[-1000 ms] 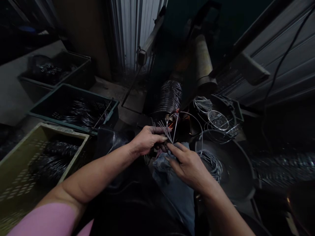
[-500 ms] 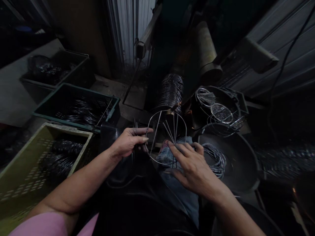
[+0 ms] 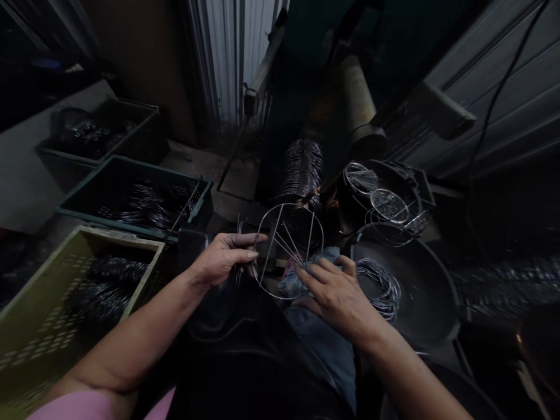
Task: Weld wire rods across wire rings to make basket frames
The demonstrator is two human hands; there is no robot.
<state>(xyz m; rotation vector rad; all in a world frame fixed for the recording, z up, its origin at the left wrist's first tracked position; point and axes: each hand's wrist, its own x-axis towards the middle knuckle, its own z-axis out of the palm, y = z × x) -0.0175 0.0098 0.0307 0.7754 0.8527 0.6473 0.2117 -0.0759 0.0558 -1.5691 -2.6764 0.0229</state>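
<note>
My left hand (image 3: 221, 258) pinches the left edge of a round wire ring (image 3: 322, 233) between thumb and fingers. Two straight wires cross the ring, such as a left crossbar (image 3: 272, 245). Several short wires (image 3: 240, 226) also stick out between the left fingers. My right hand (image 3: 336, 291) is closed around several thin straight rods (image 3: 289, 245), which fan out toward the upper left in front of the ring. Part of the ring's lower right side is close to the right fingers; whether they touch it I cannot tell.
A large wire coil (image 3: 304, 169) stands ahead by machinery. At right are a round basin (image 3: 431, 286) with looped wire (image 3: 385, 291) and a container of finished-looking wire rings (image 3: 389, 205). Left are a yellow crate (image 3: 83, 233) and a green crate (image 3: 70, 204), both holding dark wire pieces.
The ring and both hands appear slightly lower and further left in view. The rods in my right hand have tilted more to the left across the ring.
</note>
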